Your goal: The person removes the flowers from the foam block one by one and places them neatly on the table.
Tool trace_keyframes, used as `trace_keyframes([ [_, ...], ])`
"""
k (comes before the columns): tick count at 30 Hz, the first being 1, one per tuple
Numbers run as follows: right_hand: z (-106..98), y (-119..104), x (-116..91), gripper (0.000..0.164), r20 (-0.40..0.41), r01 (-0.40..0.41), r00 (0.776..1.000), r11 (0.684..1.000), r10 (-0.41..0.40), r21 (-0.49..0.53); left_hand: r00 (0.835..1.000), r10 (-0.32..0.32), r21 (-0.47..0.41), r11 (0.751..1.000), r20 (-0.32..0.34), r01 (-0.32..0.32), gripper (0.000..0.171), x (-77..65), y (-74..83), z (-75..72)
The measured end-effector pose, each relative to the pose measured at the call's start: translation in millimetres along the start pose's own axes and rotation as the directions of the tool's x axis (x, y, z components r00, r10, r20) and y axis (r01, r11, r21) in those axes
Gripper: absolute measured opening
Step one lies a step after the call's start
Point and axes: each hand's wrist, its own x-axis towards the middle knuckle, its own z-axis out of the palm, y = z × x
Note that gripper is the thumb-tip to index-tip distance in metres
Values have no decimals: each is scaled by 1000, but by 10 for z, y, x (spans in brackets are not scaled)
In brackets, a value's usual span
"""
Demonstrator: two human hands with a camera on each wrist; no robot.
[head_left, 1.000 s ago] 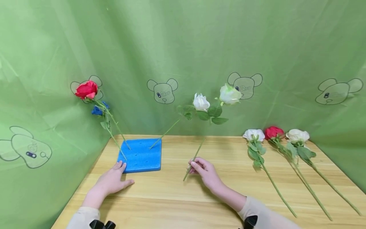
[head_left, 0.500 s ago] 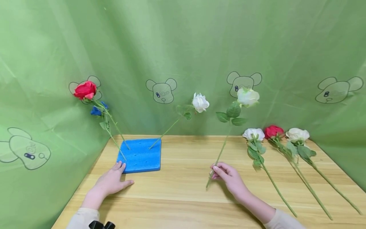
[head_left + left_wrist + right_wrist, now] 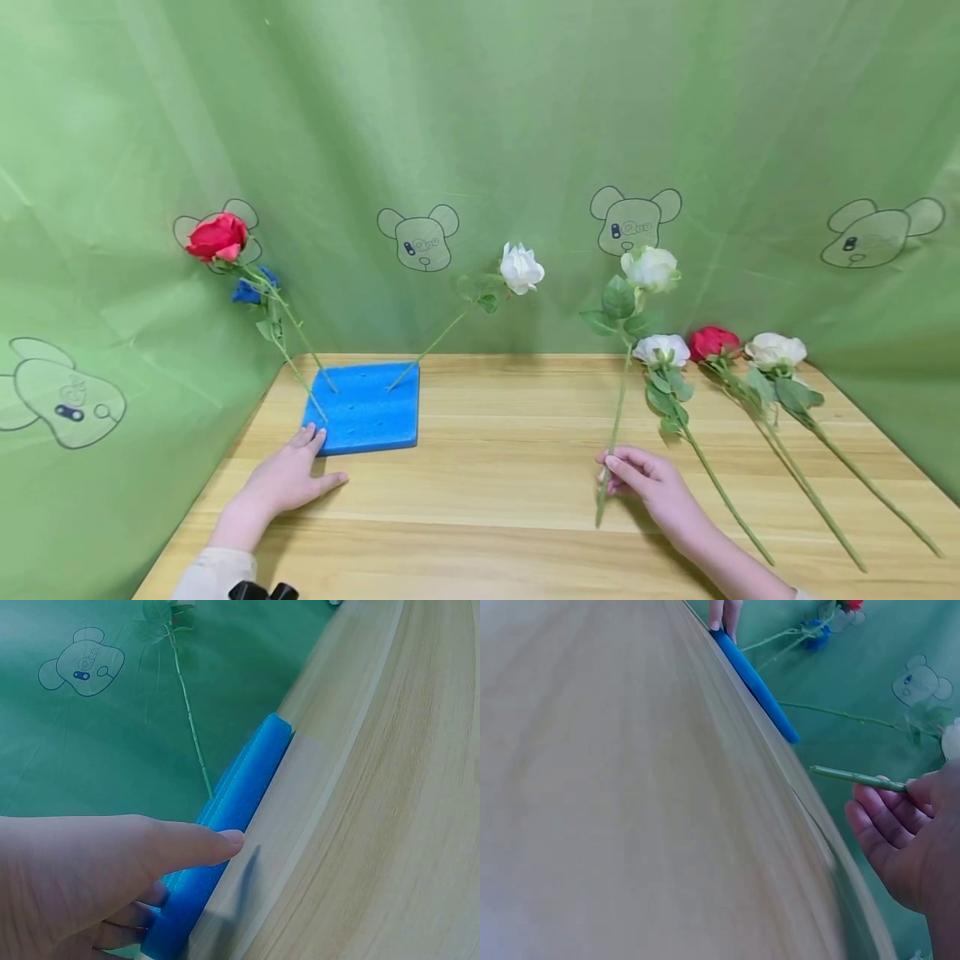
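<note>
In the head view my right hand (image 3: 651, 487) pinches the lower stem of a greenish-white artificial rose (image 3: 651, 269), its bloom up and its stem end pointing down. The cut stem end (image 3: 847, 775) sticks out past my fingertips in the right wrist view. My left hand (image 3: 281, 479) lies with fingers extended at the near left corner of a blue foam board (image 3: 371, 417). Stuck in that board are a red rose (image 3: 217, 237) and a blue flower (image 3: 255, 287), both leaning left, and a white flower (image 3: 521, 268) leaning right.
Right of my right hand, a white rose (image 3: 662, 352), a red rose (image 3: 715, 342) and a cream rose (image 3: 776, 352) lie on the wooden table (image 3: 495, 492), stems toward me. A green curtain (image 3: 510, 125) with bear drawings surrounds the table's back and sides.
My right hand has moved right and nearer to me with the greenish-white rose, away from the blue foam board. My left hand has stayed at the board's corner.
</note>
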Motion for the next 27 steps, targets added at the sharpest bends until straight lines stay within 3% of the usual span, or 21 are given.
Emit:
trace_keyframes([
  [6,-180,57,-80,42,89,-27,996,999,24,25,1000,2,0,1000,0,-2,88,2,-4,6],
  [13,-349,127,-149,32,222,-30,975,995,7,100,1000,1,-2,1000,0,-1,88,-1,4,-3],
  [27,-548,165,-154,25,344,-201,930,965,133,171,1000,2,-1,1000,1,-2,89,1,1,2],
])
